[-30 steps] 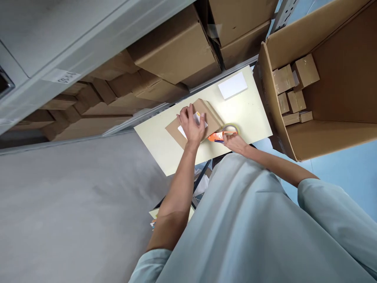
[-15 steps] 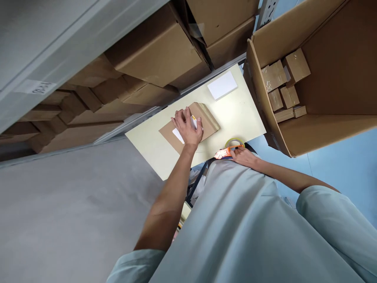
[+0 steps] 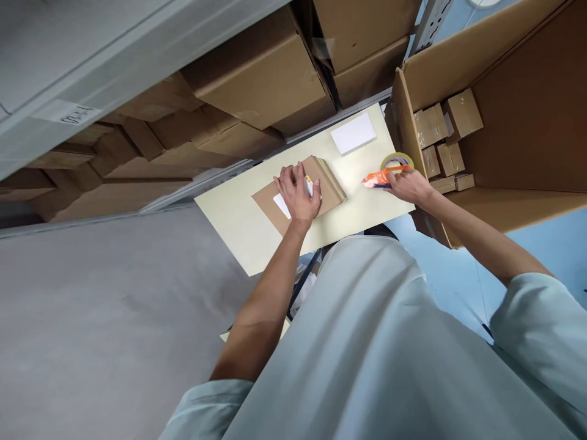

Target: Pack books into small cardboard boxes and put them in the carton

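Note:
My left hand (image 3: 300, 194) lies on top of a flat brown cardboard package (image 3: 331, 188), thumb apart from the other fingers. Under the palm a white label (image 3: 281, 205) with a yellow patch is partly covered. To the right, my right hand (image 3: 408, 184) grips an orange tape dispenser (image 3: 383, 176) with a yellow-rimmed roll of tape (image 3: 397, 160) on it. The dispenser is over the right end of the cream board (image 3: 233, 226), its front pointing left toward the package. A white stack of paper or labels (image 3: 353, 133) rests at the board's far side.
A large open carton (image 3: 527, 201) stands at the right, with several small taped boxes (image 3: 463, 113) inside. Shelving with a metal beam (image 3: 137, 58) runs along the far left side, full of brown cartons (image 3: 261, 73). Grey floor (image 3: 114, 324) lies to the left.
My right hand has lifted the tape dispenser from the board's near edge, close to my body, forward and right over the board. My left hand stays on the package.

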`<state>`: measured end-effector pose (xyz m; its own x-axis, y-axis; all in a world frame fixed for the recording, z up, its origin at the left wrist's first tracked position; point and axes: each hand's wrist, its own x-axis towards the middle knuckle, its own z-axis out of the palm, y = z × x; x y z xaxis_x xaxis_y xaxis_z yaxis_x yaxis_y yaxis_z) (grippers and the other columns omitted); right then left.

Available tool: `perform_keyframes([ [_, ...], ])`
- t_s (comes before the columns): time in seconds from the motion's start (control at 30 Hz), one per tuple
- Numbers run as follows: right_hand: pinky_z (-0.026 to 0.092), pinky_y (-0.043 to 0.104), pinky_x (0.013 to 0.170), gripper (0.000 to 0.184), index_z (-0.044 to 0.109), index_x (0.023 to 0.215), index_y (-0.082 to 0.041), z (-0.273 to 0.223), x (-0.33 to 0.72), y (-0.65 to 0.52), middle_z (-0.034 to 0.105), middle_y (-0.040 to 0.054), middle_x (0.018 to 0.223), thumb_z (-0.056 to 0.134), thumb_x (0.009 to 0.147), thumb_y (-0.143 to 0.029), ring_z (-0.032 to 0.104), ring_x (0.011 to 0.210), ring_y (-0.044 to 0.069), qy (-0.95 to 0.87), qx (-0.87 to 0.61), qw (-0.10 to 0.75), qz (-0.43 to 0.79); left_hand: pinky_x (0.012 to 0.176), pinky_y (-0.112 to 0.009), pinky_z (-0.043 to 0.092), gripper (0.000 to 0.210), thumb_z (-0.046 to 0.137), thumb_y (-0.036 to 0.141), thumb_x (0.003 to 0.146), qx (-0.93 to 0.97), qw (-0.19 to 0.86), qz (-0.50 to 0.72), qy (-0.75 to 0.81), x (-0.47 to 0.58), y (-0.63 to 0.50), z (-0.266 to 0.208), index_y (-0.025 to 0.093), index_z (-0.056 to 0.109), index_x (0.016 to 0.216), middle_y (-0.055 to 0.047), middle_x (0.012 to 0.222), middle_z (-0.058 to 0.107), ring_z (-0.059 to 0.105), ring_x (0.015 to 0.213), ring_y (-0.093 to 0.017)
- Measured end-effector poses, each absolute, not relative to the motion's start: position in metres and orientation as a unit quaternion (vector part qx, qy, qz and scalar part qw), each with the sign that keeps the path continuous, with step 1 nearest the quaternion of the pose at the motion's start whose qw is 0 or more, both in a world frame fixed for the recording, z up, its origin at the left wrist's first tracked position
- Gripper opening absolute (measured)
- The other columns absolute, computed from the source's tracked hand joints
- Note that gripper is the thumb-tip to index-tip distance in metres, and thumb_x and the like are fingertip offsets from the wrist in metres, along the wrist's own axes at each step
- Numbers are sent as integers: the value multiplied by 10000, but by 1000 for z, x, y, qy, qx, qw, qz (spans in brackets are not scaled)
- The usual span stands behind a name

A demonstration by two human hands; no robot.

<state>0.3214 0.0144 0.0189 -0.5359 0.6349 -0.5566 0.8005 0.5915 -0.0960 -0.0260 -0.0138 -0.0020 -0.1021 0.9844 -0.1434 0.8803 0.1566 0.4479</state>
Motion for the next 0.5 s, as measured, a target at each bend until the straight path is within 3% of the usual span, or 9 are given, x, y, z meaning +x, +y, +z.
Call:
perform_keyframes([
  [0.27, 451, 521, 1001, 540, 477, 1424, 75, 4, 226, 42, 764, 323, 1100, 327, 1135, -357, 750, 996, 395, 874, 398, 201, -195, 1382, -617, 51, 711, 526, 570, 1036, 633, 213, 136, 732, -28, -17, 1, 165, 522, 1621, -229, 1670, 459, 302, 1658, -365],
  [0.5, 539, 500, 913, 577, 497, 1405, 92, 7, 216, -3, 755, 321, 990, 329, 1126, -384, 759, 900, 385, 789, 544, 168, -231, 1385, -611, 45, 705, 539, 555, 1027, 633, 207, 157, 729, -26, -20, -3, 165, 532, 1613, -222, 1659, 482, 316, 1654, -363],
])
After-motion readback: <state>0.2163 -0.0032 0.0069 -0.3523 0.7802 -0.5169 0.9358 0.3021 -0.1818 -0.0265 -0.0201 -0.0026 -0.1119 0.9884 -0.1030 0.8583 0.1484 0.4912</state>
